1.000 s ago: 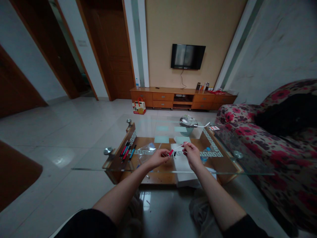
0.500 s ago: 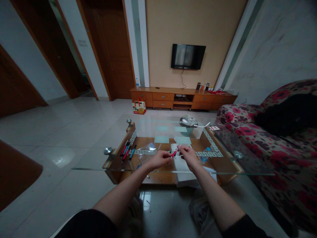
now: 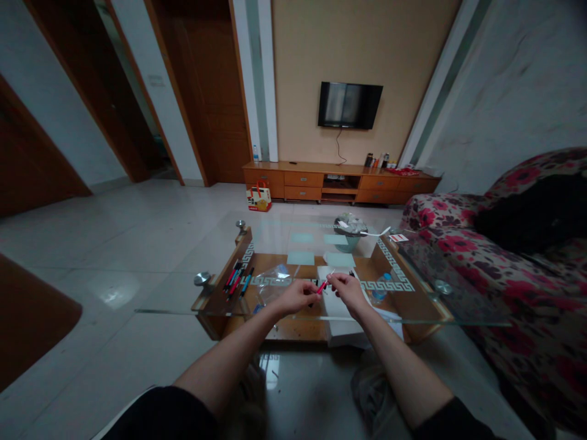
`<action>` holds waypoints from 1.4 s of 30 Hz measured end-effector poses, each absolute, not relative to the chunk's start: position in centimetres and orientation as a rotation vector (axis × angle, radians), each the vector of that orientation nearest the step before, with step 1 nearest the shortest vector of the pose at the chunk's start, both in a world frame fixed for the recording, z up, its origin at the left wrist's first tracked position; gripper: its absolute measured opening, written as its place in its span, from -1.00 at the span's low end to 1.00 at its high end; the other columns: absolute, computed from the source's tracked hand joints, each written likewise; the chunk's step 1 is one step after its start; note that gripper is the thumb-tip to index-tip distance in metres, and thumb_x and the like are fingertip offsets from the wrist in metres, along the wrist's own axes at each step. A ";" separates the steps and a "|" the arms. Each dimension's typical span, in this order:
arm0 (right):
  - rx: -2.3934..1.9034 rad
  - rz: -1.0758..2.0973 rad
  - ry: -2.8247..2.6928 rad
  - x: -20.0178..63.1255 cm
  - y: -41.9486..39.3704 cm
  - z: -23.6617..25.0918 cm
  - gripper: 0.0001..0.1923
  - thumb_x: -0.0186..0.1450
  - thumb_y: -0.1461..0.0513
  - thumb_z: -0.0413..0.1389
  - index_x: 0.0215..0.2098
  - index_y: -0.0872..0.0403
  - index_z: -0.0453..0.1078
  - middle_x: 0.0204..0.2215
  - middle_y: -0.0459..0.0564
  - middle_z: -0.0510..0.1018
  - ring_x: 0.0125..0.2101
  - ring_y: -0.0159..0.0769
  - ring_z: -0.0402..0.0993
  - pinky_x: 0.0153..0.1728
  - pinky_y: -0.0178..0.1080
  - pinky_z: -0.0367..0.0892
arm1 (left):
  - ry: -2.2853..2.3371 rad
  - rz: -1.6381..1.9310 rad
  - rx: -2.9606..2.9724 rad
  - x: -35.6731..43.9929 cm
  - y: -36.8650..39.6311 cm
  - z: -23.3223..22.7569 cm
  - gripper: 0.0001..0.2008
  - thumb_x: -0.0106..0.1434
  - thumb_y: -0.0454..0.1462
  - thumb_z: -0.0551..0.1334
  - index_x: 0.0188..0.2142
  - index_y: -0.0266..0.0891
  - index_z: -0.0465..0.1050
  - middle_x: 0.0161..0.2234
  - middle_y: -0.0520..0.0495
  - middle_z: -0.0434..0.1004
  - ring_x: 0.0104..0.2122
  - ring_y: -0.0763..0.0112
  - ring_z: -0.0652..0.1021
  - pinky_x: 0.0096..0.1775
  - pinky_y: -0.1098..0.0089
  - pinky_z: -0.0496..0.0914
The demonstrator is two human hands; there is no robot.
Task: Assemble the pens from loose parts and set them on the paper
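Note:
Over the near edge of a glass coffee table (image 3: 183, 299), my left hand (image 3: 296, 296) and my right hand (image 3: 346, 288) meet close together. Between them sits a thin red pen (image 3: 322, 285), tilted up to the right. The left hand pinches its lower end, and the right hand's fingertips pinch the upper, whitish end. A white sheet of paper (image 3: 339, 305) lies under the hands. A crumpled clear plastic bag (image 3: 273, 278) rests just left of my left hand.
Several red, black and blue pens (image 3: 236, 281) lie in a bunch at the table's left side. A bowl (image 3: 349, 227) with bits stands at the far end. A flowered sofa (image 3: 495, 256) runs along the right. A wooden TV cabinet (image 3: 339, 182) lines the far wall.
My right hand has come leftwards and down, so the two hands now meet on the red pen. The pen's white part, held apart before, is now joined to it.

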State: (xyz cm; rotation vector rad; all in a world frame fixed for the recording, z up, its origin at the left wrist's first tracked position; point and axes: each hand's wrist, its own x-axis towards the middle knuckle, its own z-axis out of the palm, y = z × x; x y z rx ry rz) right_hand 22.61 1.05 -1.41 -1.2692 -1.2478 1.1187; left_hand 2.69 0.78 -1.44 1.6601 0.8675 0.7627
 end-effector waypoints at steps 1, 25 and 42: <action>-1.265 1.114 -1.261 22.7 1.0 -1.4 -0.62 0.10 -0.06 0.21 -0.41 0.11 0.51 -0.64 -0.12 0.41 -0.64 -0.43 0.20 -0.61 -0.37 0.08 | 0.866 0.756 1.667 2.7 0.8 -1.5 -0.78 0.12 -0.16 0.28 -0.41 -0.32 0.52 -0.52 -0.06 0.50 -0.53 0.44 0.46 -0.46 0.47 0.31; -1.273 1.100 -1.338 22.5 0.7 -1.1 -0.60 0.10 -0.06 0.19 -0.45 0.14 0.49 -0.53 -0.05 0.52 -0.56 -0.41 0.27 -0.55 -0.35 0.13 | 0.816 0.690 1.533 2.7 0.5 -1.8 -0.64 0.13 -0.04 0.28 -0.29 -0.32 0.45 -0.51 0.01 0.42 -0.54 0.49 0.44 -0.47 0.44 0.40; -1.252 1.256 -1.356 21.7 0.1 -0.4 -0.61 0.07 -0.03 0.22 -0.39 0.15 0.51 -0.59 -0.11 0.44 -0.61 -0.46 0.17 -0.59 -0.36 0.03 | 0.739 0.767 1.456 3.2 0.0 -1.1 -0.45 0.00 -0.20 0.42 -0.06 -0.25 0.26 -0.54 0.07 0.47 -0.57 0.48 0.49 -0.47 0.48 0.36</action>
